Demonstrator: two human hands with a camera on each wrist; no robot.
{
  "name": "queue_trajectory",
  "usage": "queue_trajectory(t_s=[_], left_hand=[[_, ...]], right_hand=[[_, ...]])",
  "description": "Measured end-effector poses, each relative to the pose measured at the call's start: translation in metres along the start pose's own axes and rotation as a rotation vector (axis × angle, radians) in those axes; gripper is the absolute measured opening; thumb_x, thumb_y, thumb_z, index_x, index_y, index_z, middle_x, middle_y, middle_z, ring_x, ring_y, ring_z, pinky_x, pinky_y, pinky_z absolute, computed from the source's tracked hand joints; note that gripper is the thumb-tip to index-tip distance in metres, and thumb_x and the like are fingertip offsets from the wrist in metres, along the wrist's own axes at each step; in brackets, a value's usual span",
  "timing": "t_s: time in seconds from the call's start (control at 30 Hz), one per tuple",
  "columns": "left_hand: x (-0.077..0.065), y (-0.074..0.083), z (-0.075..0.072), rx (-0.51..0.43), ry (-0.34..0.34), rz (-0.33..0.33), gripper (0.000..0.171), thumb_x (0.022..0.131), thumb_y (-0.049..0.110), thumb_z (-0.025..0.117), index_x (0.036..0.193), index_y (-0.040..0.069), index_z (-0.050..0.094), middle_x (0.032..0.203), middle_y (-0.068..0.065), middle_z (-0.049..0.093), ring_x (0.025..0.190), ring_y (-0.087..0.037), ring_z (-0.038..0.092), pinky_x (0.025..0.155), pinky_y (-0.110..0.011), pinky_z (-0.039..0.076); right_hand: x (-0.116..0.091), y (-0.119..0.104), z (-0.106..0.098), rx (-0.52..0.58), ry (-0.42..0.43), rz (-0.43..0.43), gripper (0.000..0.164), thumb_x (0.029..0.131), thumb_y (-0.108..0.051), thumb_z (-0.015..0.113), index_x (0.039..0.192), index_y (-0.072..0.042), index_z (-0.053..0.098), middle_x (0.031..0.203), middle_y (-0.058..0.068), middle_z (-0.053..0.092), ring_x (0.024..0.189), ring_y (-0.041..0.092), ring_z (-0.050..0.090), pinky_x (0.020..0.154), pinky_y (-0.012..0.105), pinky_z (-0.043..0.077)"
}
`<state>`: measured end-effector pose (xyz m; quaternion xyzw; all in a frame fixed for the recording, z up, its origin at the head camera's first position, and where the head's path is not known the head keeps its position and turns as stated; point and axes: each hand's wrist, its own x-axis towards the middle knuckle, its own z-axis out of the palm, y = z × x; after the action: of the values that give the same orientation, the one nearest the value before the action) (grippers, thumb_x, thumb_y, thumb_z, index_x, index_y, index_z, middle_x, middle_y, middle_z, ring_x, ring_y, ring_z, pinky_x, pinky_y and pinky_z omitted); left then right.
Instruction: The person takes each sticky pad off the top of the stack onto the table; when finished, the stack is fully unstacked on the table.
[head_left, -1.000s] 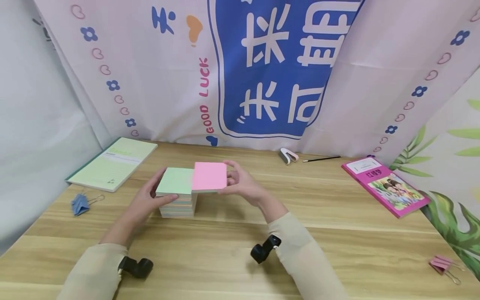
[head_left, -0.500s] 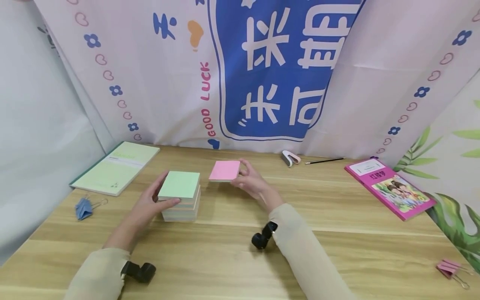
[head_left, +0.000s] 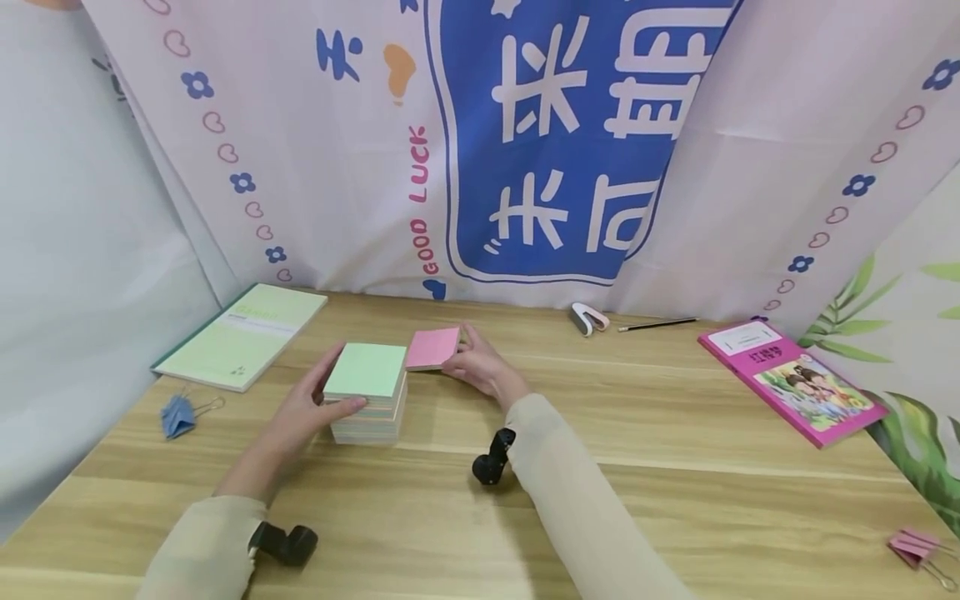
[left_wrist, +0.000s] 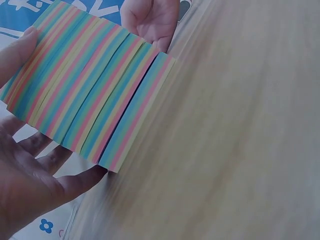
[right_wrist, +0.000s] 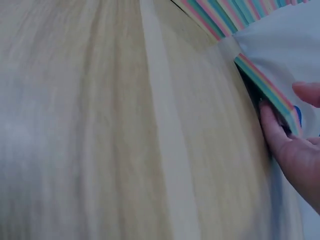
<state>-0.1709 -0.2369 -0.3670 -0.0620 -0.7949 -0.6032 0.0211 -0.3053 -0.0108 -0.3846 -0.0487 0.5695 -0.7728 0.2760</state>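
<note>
A stack of sticky note pads (head_left: 367, 412), pale green on top, stands on the table with layered coloured edges. My left hand (head_left: 303, 408) grips it from the left, thumb along the front. In the left wrist view the striped stack (left_wrist: 90, 80) sits between the thumb and the other fingers. Behind the stack and to its right, my right hand (head_left: 483, 364) holds a thin pink sticky note pad (head_left: 433, 347) by its right side. In the right wrist view that pad (right_wrist: 267, 90) is tilted low by the table, with a finger under it.
A green notebook (head_left: 243, 333) and a blue binder clip (head_left: 180, 416) lie at the left. At the back are a small stapler (head_left: 588, 319) and a pencil (head_left: 657, 324). A pink book (head_left: 791, 381) and a pink binder clip (head_left: 915, 546) lie at the right.
The pink pad, beside the green top of the stack a second ago, has moved off to the right, then back and down behind the stack with my right hand. My left hand keeps its grip.
</note>
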Motion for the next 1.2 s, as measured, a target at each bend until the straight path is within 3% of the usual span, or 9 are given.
queue_trajectory(t_s=[0.17, 0.33, 0.57, 0.73, 0.97, 1.2], left_hand=[[0.0, -0.001, -0.001, -0.004, -0.001, -0.007, 0.086, 0.076, 0.015, 0.066, 0.14, 0.018, 0.009, 0.142, -0.013, 0.007, 0.127, -0.029, 0.009, 0.1, -0.045, 0.009], [0.0, -0.003, 0.0, 0.001, -0.01, -0.003, 0.085, 0.076, 0.016, 0.066, 0.14, 0.018, 0.01, 0.142, -0.013, 0.007, 0.127, -0.029, 0.008, 0.1, -0.045, 0.008], [0.001, -0.006, -0.003, 0.005, -0.009, 0.009, 0.085, 0.076, 0.017, 0.066, 0.14, 0.019, 0.01, 0.142, -0.013, 0.008, 0.126, -0.029, 0.009, 0.099, -0.047, 0.008], [0.003, -0.008, -0.004, 0.012, -0.034, 0.021, 0.084, 0.077, 0.019, 0.066, 0.14, 0.022, 0.01, 0.142, -0.011, 0.008, 0.126, -0.029, 0.009, 0.098, -0.05, 0.009], [0.002, -0.006, -0.005, 0.018, -0.035, 0.003, 0.085, 0.077, 0.02, 0.066, 0.14, 0.022, 0.009, 0.143, -0.009, 0.007, 0.127, -0.029, 0.006, 0.098, -0.052, 0.006], [0.002, -0.008, -0.005, 0.033, -0.051, 0.015, 0.083, 0.077, 0.02, 0.065, 0.14, 0.018, 0.01, 0.142, -0.011, 0.007, 0.127, -0.028, 0.006, 0.1, -0.046, 0.009]], right_hand=[[-0.011, -0.008, -0.007, -0.103, 0.012, 0.002, 0.084, 0.077, 0.012, 0.054, 0.14, -0.015, 0.005, 0.135, 0.022, 0.023, 0.11, 0.029, 0.042, 0.091, 0.035, 0.034], [-0.033, -0.018, -0.011, -0.271, -0.016, -0.069, 0.078, 0.077, 0.0, 0.06, 0.138, -0.008, 0.013, 0.134, 0.022, 0.025, 0.112, 0.029, 0.041, 0.096, 0.038, 0.027], [-0.06, -0.02, 0.029, -0.482, -0.186, -0.19, 0.078, 0.076, -0.01, 0.065, 0.138, -0.012, 0.017, 0.135, 0.016, 0.029, 0.118, 0.029, 0.033, 0.094, 0.036, 0.03], [-0.066, -0.008, 0.054, -0.633, -0.225, -0.242, 0.088, 0.071, -0.016, 0.07, 0.139, -0.015, 0.013, 0.136, 0.01, 0.026, 0.122, 0.026, 0.027, 0.096, 0.037, 0.027], [-0.061, 0.0, 0.068, -0.681, -0.168, -0.288, 0.087, 0.069, -0.019, 0.073, 0.137, -0.011, 0.02, 0.128, 0.007, 0.036, 0.114, 0.021, 0.037, 0.094, 0.038, 0.03], [-0.065, -0.002, 0.053, -0.587, -0.213, -0.344, 0.074, 0.068, -0.004, 0.071, 0.13, -0.008, 0.03, 0.107, 0.007, 0.052, 0.096, 0.019, 0.051, 0.084, 0.032, 0.04]])
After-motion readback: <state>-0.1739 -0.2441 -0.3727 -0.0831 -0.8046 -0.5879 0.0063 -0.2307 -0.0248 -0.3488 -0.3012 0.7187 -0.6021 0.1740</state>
